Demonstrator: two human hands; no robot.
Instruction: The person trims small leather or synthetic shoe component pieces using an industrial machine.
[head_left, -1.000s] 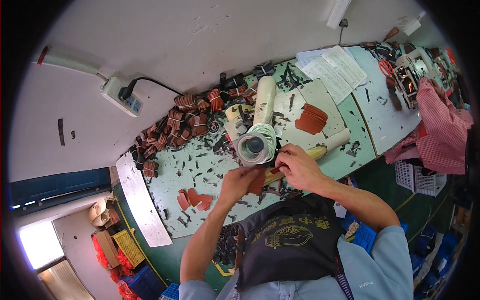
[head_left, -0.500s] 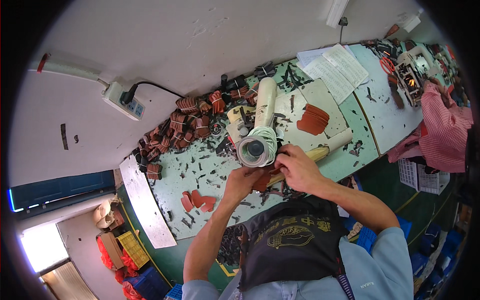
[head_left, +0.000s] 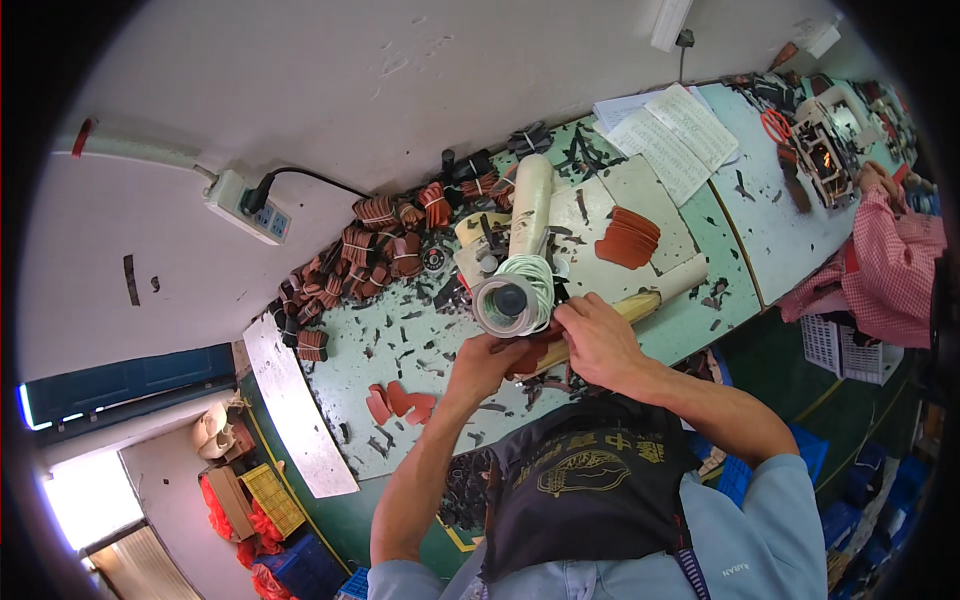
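Note:
A reddish-brown leather piece [head_left: 533, 357] lies between my two hands, just below a cream machine [head_left: 530, 205] with a round, cup-like end and a coil of pale cord [head_left: 539, 283]. My left hand [head_left: 482, 366] is closed on the piece's left side, with its fingertips partly under the machine's end. My right hand [head_left: 600, 342] pinches at its right side, next to the cord. The machine's working point is hidden behind the round end and my fingers. A stack of rust-coloured leather pieces [head_left: 628, 238] rests on a pale board to the right.
Loose red pieces [head_left: 400, 402] lie left of my hands among dark scraps. Banded leather bundles [head_left: 362, 245] line the wall below a power strip [head_left: 247, 207]. Open notebooks [head_left: 690, 130] lie at the back. A co-worker's checked pink sleeve [head_left: 885, 250] is beside another machine at right.
My right hand has shifted slightly, and the leather piece between my hands sits at a different angle. The co-worker's hand at the far right has moved a little.

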